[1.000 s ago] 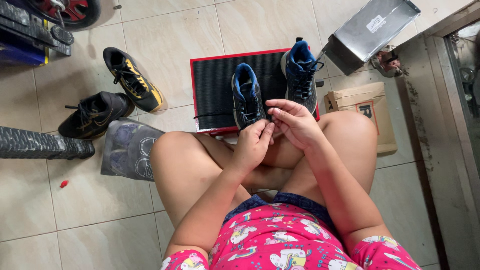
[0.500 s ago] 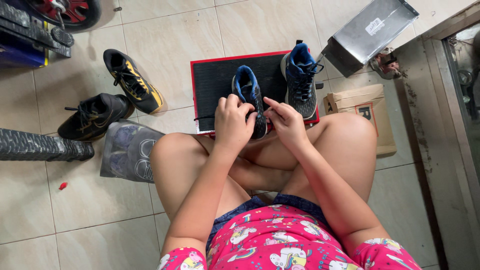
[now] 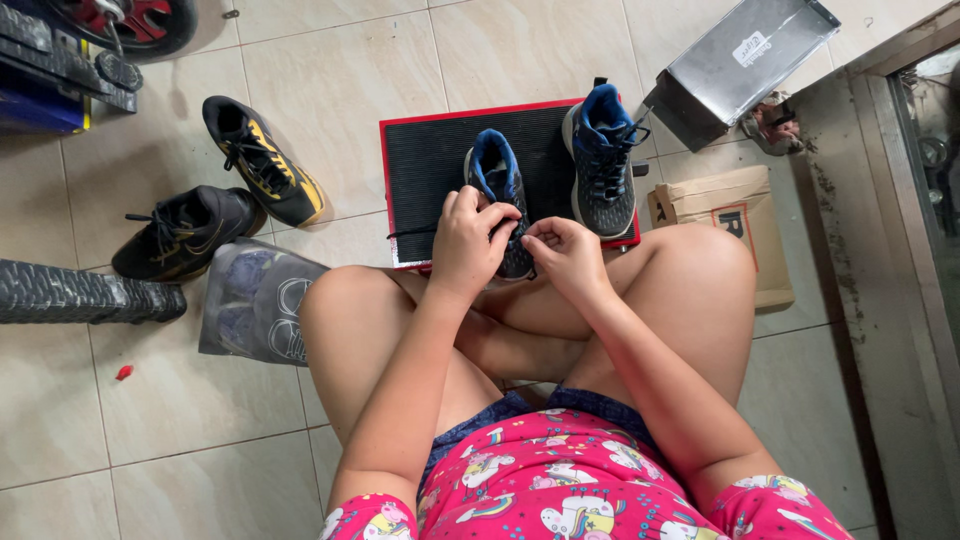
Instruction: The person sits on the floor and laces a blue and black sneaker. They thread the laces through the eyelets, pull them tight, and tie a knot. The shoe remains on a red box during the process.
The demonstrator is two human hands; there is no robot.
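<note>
Blue-lined black sneaker (image 3: 497,178), laces loose

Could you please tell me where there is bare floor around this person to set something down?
Free: the tiled floor beyond the red-edged mat, and the tiles at lower left below the plastic bag. Crowded: the mat's near edge, where both hands, left hand and right hand, work on the blue sneaker.
</note>
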